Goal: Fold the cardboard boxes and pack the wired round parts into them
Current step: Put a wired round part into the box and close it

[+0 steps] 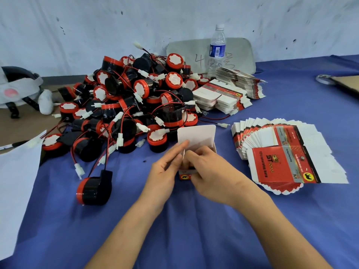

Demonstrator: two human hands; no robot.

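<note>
Blue cloth across the table, scuffed white wall behind. Heaped at the rear left, the wired round parts; one stray part lying alone at the front left. Fanned flat blanks to the right, more stacked blanks beyond, near a water bottle. At centre, standing upright on the cloth, a half-formed box, white lid flap raised and open. Left hand laid against its side with fingers nearly straight, index tip on the flap; right hand curled over the mouth, fingers hooked inward and thumb on the front panel, gripping. Probably tucking inner flaps; contents, if any, hidden. Risks from here: creasing or tearing a flap by forcing it in crooked; collapsing the thin walls by squeezing too hard; later, pinching a wire under the lid, or dragging neighbours out of the tangled heap.
</note>
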